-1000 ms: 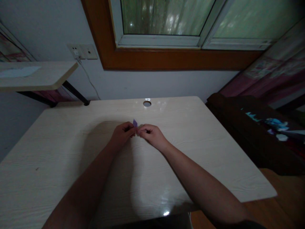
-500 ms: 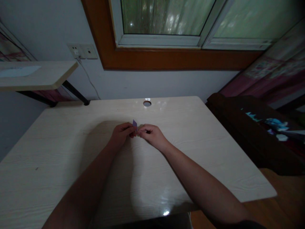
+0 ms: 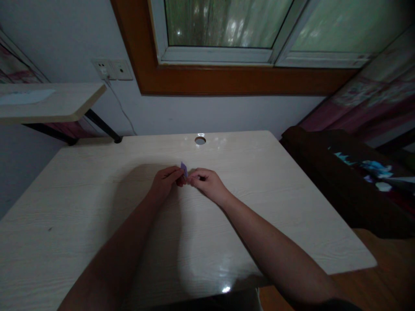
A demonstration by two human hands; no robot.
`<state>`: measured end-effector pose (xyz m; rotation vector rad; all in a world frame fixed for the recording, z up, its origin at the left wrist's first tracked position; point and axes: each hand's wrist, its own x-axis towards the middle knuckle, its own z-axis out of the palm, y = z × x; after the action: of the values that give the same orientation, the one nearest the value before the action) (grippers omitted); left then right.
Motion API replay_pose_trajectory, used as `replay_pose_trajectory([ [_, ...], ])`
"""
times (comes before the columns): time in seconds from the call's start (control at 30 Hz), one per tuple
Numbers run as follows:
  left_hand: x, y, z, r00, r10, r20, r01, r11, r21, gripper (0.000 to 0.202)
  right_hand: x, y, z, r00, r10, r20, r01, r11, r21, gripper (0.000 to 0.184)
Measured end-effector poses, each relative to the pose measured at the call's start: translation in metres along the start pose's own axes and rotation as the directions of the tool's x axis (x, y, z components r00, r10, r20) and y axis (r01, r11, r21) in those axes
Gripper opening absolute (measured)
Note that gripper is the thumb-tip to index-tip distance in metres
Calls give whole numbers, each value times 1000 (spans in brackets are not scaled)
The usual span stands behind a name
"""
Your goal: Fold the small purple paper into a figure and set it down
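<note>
Pale wood-grain desk [image 3: 259, 224], round hole [image 3: 200, 141] cut at back; small purple slip [image 3: 183, 167] pinched over desk by left hand [image 3: 166, 180] and right hand [image 3: 209, 183]; white-framed window [image 3: 227, 54] set behind desk.

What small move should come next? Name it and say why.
Probably a light pinch by the right hand at the lower end of the purple piece, while the left hand steadies it: the left grips it, its upper end sticks up free, and the right sits close by its lower end.
</note>
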<state>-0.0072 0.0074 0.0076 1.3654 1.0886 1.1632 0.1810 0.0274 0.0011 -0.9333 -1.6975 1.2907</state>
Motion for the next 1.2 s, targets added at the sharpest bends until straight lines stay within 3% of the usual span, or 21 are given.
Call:
replay_pose_trajectory([
  [0.3,1,2,3,993,50,-109,-47,998,29,22,-1,0,0,997,62,-36,-61,998,28,17],
  [0.4,1,-1,4,975,138,-173,-139,990,7,17,-1,-1,0,996,83,-32,-81,994,68,16],
  [0.5,2,-5,3,942,263,-210,-245,964,106,28,-1,-3,0,995,98,-8,-97,987,131,14],
  [0.77,4,-11,2,862,507,17,-459,766,451,19,0,-4,-4,993,90,72,-109,941,321,8],
  [1.07,6,-10,2,825,564,10,-486,701,521,7,3,-2,-9,989,118,86,-143,909,391,10],
  [1.2,4,-5,3,839,543,-1,-458,707,539,5,4,1,-9,986,152,63,-165,908,386,13],
])
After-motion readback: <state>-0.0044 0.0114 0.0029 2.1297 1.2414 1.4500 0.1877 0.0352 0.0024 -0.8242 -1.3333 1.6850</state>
